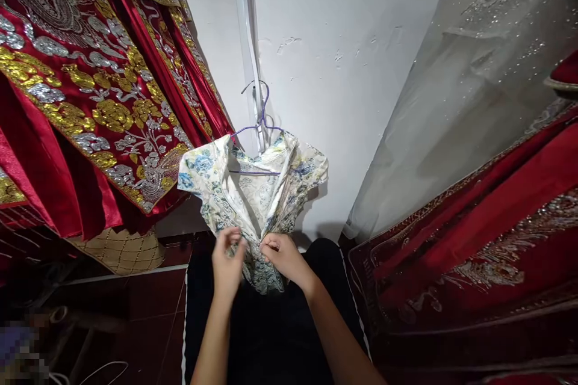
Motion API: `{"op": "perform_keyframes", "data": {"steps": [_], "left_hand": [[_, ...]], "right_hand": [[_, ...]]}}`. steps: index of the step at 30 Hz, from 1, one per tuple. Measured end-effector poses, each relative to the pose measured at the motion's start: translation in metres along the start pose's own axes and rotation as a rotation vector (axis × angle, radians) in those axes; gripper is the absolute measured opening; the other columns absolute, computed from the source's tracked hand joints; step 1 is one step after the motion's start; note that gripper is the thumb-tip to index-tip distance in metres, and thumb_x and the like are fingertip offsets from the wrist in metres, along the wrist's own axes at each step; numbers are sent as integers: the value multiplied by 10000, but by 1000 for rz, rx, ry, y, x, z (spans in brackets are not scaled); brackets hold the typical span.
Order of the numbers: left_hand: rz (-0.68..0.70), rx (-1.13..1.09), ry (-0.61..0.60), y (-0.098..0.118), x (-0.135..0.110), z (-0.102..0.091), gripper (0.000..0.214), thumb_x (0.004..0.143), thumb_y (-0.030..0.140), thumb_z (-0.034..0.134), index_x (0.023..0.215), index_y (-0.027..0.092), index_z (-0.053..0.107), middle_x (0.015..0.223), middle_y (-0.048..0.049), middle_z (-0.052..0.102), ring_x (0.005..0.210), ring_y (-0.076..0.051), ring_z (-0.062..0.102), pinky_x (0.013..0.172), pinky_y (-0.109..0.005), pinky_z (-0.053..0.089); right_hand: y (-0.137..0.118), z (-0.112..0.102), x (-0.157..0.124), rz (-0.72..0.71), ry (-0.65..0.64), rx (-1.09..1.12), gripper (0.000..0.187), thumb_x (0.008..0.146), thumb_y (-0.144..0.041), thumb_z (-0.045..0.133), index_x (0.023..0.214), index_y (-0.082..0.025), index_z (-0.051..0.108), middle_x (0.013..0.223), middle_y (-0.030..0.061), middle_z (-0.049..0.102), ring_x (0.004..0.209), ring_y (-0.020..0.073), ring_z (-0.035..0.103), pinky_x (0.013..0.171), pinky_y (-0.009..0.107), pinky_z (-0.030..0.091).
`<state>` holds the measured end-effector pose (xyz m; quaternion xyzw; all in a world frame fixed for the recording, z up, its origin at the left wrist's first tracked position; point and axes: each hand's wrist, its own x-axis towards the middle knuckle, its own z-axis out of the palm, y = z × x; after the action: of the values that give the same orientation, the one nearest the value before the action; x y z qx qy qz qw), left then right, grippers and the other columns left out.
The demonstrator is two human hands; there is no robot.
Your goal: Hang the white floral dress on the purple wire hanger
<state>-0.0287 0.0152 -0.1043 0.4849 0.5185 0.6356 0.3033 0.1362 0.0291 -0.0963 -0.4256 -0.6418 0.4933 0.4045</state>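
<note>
A short-sleeved floral lace dress [208,175], cream with blue and yellow flowers, hangs in front of me on a thin purple wire hanger [264,109]. Its front opening is spread into a deep V that narrows down to my hands. At the bottom of that V, my right hand [285,257] pinches the edge of the opening between thumb and curled fingers. Just to the left, my left hand [228,258] is held by the dress front, fingers bent and thumb apart, with nothing visible in it. Whether a zip or buttons lie under the right fingertips is hidden.
The hanger hooks on a white vertical strip [246,24] against a white wall [334,96]. Red garments with gold and silver embroidery [112,114] hang at left. A sheer sparkling white garment [433,126] and red embroidered garments [478,240] hang at right. Black cloth covers my lap.
</note>
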Motion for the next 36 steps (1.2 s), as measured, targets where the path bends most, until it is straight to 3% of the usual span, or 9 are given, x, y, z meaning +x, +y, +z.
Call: {"op": "perform_keyframes", "data": {"steps": [3, 10, 15, 21, 25, 29, 32, 34, 36], "left_hand": [[-82, -51, -274, 8, -16, 23, 135, 840, 300, 658, 912, 187, 675, 830, -38, 641, 828, -197, 615, 758, -257, 465], [-162, -217, -381, 19, -18, 28, 243, 790, 353, 734, 948, 168, 724, 779, -44, 670, 784, -207, 624, 734, -270, 473], [-6, -48, -320, 18, -18, 30, 177, 816, 352, 707, 768, 182, 717, 757, -48, 646, 753, -203, 596, 709, -265, 448], [131, 150, -399, 3, -27, 39, 222, 890, 311, 602, 696, 208, 637, 721, -53, 583, 709, -205, 551, 658, -273, 405], [183, 221, -533, 5, -25, 35, 185, 899, 280, 576, 744, 212, 650, 738, -61, 594, 703, -208, 557, 648, -284, 404], [191, 118, -567, 48, 6, 30, 114, 859, 280, 652, 908, 229, 742, 836, -76, 660, 773, -222, 600, 744, -306, 452], [237, -78, -376, 103, 44, 36, 397, 850, 295, 683, 1245, 254, 667, 1017, -84, 688, 835, -217, 617, 801, -308, 470], [374, -75, -270, 137, 71, 43, 429, 900, 295, 624, 1327, 263, 602, 1027, -66, 692, 851, -203, 612, 832, -308, 461], [577, 75, -259, 160, 95, 50, 322, 930, 278, 582, 1244, 242, 644, 1059, -63, 685, 881, -191, 602, 835, -302, 452]], "right_hand": [[-5, -4, -2, 15, -17, -12, 205, 845, -246, 519, 648, -198, 552, 536, -12, 576, 527, 136, 518, 569, 257, 387], [-25, -10, -5, 81, -16, 210, 174, 784, -224, 516, 651, -183, 619, 454, -31, 521, 443, 100, 418, 498, 231, 312], [-43, -29, 13, 122, 87, 434, 168, 755, -286, 562, 689, -161, 653, 461, -43, 479, 386, 67, 278, 412, 230, 166], [-133, -84, 75, -131, 169, 499, 164, 782, -297, 663, 822, -138, 677, 600, -39, 497, 446, 45, 312, 398, 205, 189], [-174, -85, 81, -270, 280, 452, 142, 808, -265, 613, 809, -133, 666, 579, -33, 517, 426, 36, 304, 393, 192, 176], [-166, -71, 65, -349, 301, 277, 149, 831, -255, 561, 807, -149, 663, 537, -25, 574, 421, 53, 372, 415, 188, 240], [-162, -66, 57, -372, 311, 162, 144, 839, -266, 561, 805, -162, 654, 513, -32, 576, 430, 71, 417, 434, 199, 278], [-167, -65, 55, -411, 299, 79, 132, 842, -260, 562, 809, -169, 652, 518, -35, 578, 461, 85, 466, 461, 205, 316], [-175, -67, 55, -450, 286, 26, 117, 845, -254, 563, 801, -176, 639, 528, -37, 574, 486, 92, 491, 482, 207, 332]]}}
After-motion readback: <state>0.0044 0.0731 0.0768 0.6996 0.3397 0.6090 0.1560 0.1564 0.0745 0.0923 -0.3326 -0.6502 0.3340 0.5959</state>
